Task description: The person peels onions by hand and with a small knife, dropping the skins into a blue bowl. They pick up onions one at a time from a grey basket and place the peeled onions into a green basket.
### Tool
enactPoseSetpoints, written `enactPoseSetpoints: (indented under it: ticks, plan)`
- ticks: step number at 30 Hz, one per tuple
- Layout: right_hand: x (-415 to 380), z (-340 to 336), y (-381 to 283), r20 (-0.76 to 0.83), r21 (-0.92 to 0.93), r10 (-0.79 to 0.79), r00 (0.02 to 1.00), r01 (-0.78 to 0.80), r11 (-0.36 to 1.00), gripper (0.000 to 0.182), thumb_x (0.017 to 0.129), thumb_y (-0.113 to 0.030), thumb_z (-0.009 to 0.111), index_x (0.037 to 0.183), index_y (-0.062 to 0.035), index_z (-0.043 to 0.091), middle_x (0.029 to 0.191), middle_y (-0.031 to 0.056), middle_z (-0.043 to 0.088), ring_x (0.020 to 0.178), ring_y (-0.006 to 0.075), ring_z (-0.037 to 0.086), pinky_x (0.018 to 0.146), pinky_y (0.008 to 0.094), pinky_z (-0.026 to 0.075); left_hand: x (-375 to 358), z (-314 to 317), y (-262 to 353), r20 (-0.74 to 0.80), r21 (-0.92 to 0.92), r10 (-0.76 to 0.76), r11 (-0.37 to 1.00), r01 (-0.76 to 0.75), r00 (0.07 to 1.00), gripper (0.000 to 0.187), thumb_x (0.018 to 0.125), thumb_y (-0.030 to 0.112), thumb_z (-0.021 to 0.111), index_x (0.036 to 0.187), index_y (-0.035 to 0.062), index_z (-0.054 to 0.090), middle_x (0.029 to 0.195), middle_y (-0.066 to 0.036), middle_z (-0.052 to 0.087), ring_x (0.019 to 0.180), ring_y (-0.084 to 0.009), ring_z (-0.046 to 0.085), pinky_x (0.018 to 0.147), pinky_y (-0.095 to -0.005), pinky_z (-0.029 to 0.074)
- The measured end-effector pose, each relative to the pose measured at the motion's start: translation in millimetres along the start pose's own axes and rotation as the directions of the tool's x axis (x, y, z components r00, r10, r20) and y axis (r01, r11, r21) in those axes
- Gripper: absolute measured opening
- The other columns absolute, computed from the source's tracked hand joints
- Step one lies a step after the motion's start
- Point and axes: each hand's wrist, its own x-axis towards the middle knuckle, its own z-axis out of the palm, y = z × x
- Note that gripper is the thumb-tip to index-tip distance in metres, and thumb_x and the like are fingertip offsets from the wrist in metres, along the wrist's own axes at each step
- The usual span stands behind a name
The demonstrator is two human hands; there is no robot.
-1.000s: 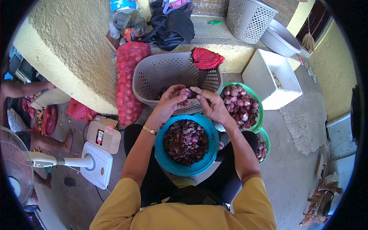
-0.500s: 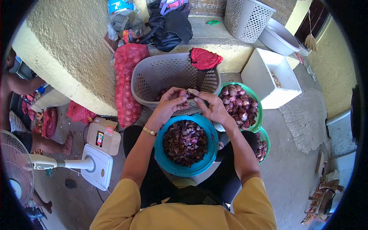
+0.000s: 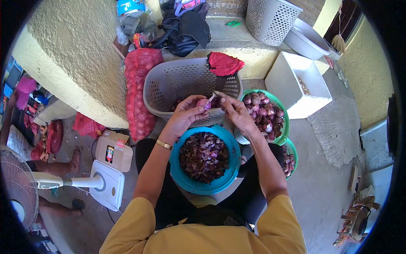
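Note:
My left hand is closed around a small red onion, held above the near rim of a grey perforated basket. From the onion a thin pale strip reaches up toward my right hand, whose thumb and fingers pinch at its far end. Whether this strip is onion skin or part of a tool, I cannot tell. Below both hands, between my knees, a blue basin holds a heap of dry onion peels. More onions lie in the basket, partly hidden by my hands.
Green baskets of red onions stand to the right, with a white box behind. A red mesh sack leans left of the grey basket. A fan and white scale stand left, near another person's legs.
My right hand has drawn slightly away from the onion, and the pale strip now shows between the hands. At the left edge, the other person has shifted.

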Motion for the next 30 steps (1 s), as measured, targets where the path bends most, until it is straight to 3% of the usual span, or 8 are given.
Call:
enactPoseSetpoints:
  ticks: [11,14,16,19,23,25,28,30]
  plan:
    - [-6,-13,-5,0.072,0.046,0.152,0.986,-0.155,0.987,0.039,0.102,-0.028,0.052,0.131,-0.0035,0.058,0.097,-0.0004,0.065,0.086,0.0071,0.055,0.076,0.0235,0.046,-3,-7,8,-0.059,-0.108,0.138,0.984,-0.144,0.989,0.033,0.093,0.006,0.061,0.125,-0.0009,0.056,0.119,-0.009,0.063,0.111,-0.0185,0.061,0.098,-0.0364,0.051]
    - [-12,-11,-1,0.107,-0.063,0.082,0.991,-0.076,0.995,0.045,0.1,-0.037,0.053,0.132,-0.0058,0.057,0.077,-0.0058,0.051,0.063,0.0027,0.043,0.054,0.0198,0.036,-4,-7,11,-0.129,-0.093,0.148,0.983,-0.16,0.981,0.033,0.093,0.006,0.062,0.125,-0.0003,0.056,0.118,-0.01,0.063,0.11,-0.02,0.061,0.097,-0.0372,0.051]
    - [-14,-10,-2,0.159,-0.397,-0.174,0.972,0.224,0.89,0.04,0.099,-0.033,0.057,0.123,-0.0015,0.063,0.092,0.0066,0.07,0.086,0.0114,0.059,0.078,0.0282,0.049,-4,-6,12,-0.127,-0.1,0.139,0.983,-0.152,0.982,0.033,0.093,0.006,0.062,0.125,-0.0004,0.057,0.118,-0.011,0.063,0.11,-0.0205,0.062,0.097,-0.0373,0.051]
    - [-16,-8,-11,0.284,-0.395,-0.052,0.958,0.166,0.903,0.039,0.097,-0.034,0.058,0.116,0.0003,0.065,0.094,0.0106,0.072,0.088,0.0148,0.063,0.08,0.0322,0.05,-4,-6,12,-0.102,-0.127,0.125,0.982,-0.137,0.987,0.033,0.092,0.006,0.063,0.124,-0.0004,0.057,0.117,-0.011,0.064,0.109,-0.0215,0.062,0.097,-0.0372,0.052]
    - [-19,-4,-14,0.357,-0.401,-0.096,0.929,0.245,0.883,0.035,0.092,-0.026,0.064,0.114,0.0003,0.065,0.093,0.0157,0.071,0.087,0.0178,0.066,0.079,0.0343,0.051,-4,-6,12,-0.067,-0.087,0.134,0.986,-0.139,0.989,0.038,0.093,0.011,0.062,0.129,-0.0008,0.053,0.121,-0.011,0.062,0.114,-0.0213,0.06,0.101,-0.0408,0.05]
    - [-19,-3,-7,0.392,-0.529,-0.257,0.883,0.445,0.723,0.03,0.09,-0.026,0.064,0.106,-0.0002,0.067,0.084,0.0191,0.068,0.079,0.0268,0.068,0.074,0.0385,0.052,-4,-3,13,-0.081,-0.114,0.134,0.983,-0.142,0.988,0.035,0.093,0.009,0.062,0.125,-0.0008,0.055,0.119,-0.012,0.063,0.111,-0.0227,0.061,0.101,-0.0402,0.05]
    - [-21,-1,-9,0.327,-0.703,-0.092,0.94,0.307,0.641,0.027,0.088,-0.026,0.067,0.095,-0.0008,0.067,0.075,0.0197,0.065,0.071,0.0359,0.065,0.068,0.0419,0.051,-6,-2,14,-0.097,-0.142,0.138,0.978,-0.151,0.986,0.031,0.092,0.005,0.062,0.122,-0.0008,0.056,0.117,-0.014,0.063,0.109,-0.025,0.063,0.1,-0.0399,0.051]
    - [-18,0,0,0.342,-0.679,-0.191,0.92,0.383,0.627,0.028,0.086,-0.028,0.069,0.089,-0.0003,0.066,0.073,0.0197,0.063,0.069,0.0362,0.064,0.065,0.0427,0.05,-6,-3,14,-0.097,-0.143,0.145,0.977,-0.158,0.985,0.03,0.092,0.005,0.062,0.121,-0.0008,0.056,0.117,-0.014,0.062,0.11,-0.0258,0.063,0.1,-0.0403,0.052]
